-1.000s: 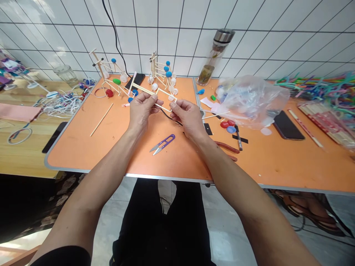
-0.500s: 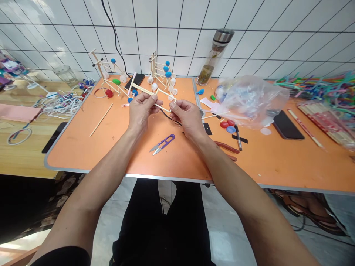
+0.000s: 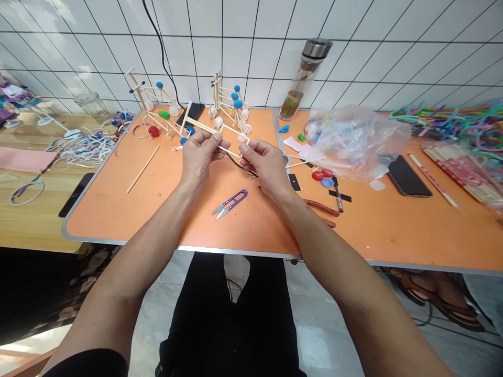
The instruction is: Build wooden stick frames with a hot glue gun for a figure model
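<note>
Between both hands, above the orange table (image 3: 157,220), is a small frame of thin wooden sticks (image 3: 234,131). My left hand (image 3: 201,154) pinches its left part between thumb and fingers. At the frame's right end, my right hand (image 3: 264,161) grips a corner with thumb and forefinger. A short pale crosspiece sticks up at the far left of the frame. Purple thread snips (image 3: 231,203) lie on the table below the hands. One loose wooden stick (image 3: 143,168) lies to the left. My fingers hide parts of the joints.
Two stick models with coloured balls (image 3: 165,114) (image 3: 228,99) stand at the back. To the right are a glass bottle (image 3: 304,81), a plastic bag (image 3: 353,141), red-handled pliers (image 3: 322,207), a marker (image 3: 338,193) and a phone (image 3: 408,177).
Almost nothing differs. Both hands keep their hold on the stick frame, and the view shifts very slightly.
</note>
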Demonstrator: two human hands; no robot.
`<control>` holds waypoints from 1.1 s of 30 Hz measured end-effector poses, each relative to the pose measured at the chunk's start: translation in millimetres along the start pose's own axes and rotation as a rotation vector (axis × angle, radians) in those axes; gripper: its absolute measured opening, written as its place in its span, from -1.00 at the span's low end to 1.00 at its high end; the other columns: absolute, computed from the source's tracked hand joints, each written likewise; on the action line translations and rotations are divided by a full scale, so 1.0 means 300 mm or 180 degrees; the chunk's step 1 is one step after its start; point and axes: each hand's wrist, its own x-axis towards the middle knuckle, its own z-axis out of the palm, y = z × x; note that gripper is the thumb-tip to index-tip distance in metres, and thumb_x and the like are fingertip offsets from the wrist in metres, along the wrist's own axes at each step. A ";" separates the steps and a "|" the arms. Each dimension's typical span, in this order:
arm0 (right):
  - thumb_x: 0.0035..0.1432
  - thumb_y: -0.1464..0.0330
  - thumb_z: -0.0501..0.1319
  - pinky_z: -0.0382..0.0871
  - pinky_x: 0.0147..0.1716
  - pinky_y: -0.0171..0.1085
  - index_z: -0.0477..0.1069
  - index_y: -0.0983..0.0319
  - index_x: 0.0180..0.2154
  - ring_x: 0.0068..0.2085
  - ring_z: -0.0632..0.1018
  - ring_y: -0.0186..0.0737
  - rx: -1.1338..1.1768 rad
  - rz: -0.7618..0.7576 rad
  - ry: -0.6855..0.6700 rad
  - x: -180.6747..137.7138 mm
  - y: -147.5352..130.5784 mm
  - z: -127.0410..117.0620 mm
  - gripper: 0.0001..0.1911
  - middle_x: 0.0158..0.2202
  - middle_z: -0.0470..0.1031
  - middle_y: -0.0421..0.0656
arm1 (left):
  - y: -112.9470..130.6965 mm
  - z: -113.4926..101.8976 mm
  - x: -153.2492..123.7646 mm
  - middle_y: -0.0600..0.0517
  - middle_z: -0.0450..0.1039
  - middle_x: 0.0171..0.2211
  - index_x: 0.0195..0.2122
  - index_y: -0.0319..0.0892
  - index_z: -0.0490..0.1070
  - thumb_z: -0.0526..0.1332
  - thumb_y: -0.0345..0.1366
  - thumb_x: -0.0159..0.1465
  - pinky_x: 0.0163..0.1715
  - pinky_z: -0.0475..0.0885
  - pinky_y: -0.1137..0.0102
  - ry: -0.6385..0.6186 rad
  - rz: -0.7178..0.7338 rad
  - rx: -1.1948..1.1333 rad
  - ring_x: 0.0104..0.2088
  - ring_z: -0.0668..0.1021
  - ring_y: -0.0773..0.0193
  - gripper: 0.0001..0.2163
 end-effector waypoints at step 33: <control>0.09 -0.14 0.62 0.53 -0.33 -0.37 0.56 0.13 -0.32 -0.36 0.58 -0.37 0.0072 -0.0003 0.0049 0.002 0.004 0.000 -0.46 -0.36 0.57 -0.27 | -0.005 0.002 -0.003 0.07 0.70 -0.41 -0.33 -0.09 0.47 0.62 -0.04 0.25 -0.36 0.61 0.46 0.0016 0.0020 -0.0026 -0.40 0.73 0.30 -0.63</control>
